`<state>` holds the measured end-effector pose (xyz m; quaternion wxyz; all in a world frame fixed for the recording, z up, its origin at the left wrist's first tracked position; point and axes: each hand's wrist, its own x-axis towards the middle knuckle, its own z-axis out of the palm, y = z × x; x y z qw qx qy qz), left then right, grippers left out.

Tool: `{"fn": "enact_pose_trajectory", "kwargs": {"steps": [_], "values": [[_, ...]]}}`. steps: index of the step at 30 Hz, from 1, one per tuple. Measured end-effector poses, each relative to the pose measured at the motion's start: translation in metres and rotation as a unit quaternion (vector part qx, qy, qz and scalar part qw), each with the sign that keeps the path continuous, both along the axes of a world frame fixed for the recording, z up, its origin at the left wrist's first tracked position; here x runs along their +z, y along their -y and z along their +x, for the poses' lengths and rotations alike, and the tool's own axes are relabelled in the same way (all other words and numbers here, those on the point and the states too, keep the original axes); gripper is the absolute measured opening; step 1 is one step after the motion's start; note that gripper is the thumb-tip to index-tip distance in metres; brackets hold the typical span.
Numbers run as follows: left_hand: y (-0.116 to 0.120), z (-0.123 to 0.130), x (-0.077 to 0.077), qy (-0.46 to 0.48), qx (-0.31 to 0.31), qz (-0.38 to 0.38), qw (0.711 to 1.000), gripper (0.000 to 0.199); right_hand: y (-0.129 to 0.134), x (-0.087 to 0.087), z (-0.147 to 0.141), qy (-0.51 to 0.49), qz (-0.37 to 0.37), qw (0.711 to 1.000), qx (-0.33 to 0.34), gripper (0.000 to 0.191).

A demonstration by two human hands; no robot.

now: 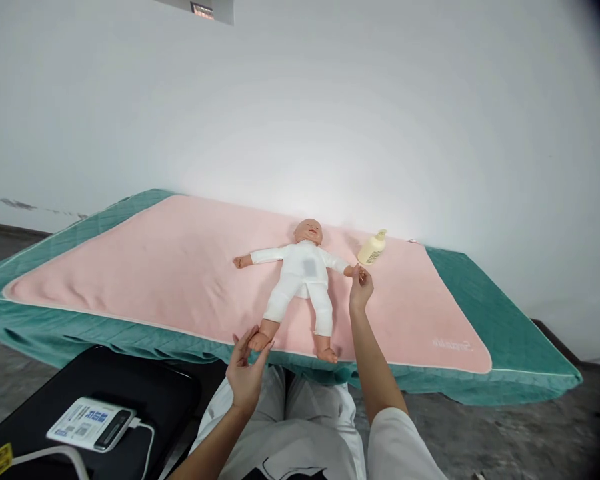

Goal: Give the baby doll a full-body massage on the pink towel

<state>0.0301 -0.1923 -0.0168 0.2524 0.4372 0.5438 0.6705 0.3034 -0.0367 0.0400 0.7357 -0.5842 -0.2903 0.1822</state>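
A baby doll (300,267) in a white suit lies on its back on a pink mat (145,260), head toward the wall, arms spread and feet at the near edge. My left hand (246,377) has its thumb and fingers on either side of the doll's foot (261,340) on the left, holding it. With fingers pinched together, my right hand (361,288) grips the doll's hand (349,271) on the right. Just beyond that hand, a pale yellow pump bottle (372,249) stands on the mat, leaning slightly to the right in view.
Green cloth (485,300) covers the table under the mat, against a white wall (300,107). At lower left, a black chair seat (145,383) carries a white power bank (93,424) with a cable plugged in. My legs are against the table's near side.
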Motion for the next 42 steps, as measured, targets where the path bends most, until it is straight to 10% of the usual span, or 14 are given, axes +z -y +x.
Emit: {"fn": "enact_pose_trajectory", "kwargs": {"steps": [12,23,42], "values": [[-0.053,0.034,0.048,0.076,-0.066,0.038,0.994,0.046,0.003,0.03,-0.047,0.258,0.017,0.958,0.126,0.033],[-0.079,0.057,0.077,0.06,-0.119,0.032,0.991,0.046,0.003,0.01,-0.064,0.447,-0.012,0.882,0.147,0.031],[-0.087,0.05,0.072,-0.004,-0.111,0.058,0.992,0.044,0.004,0.011,-0.035,0.309,0.015,0.94,0.141,0.031]]}}
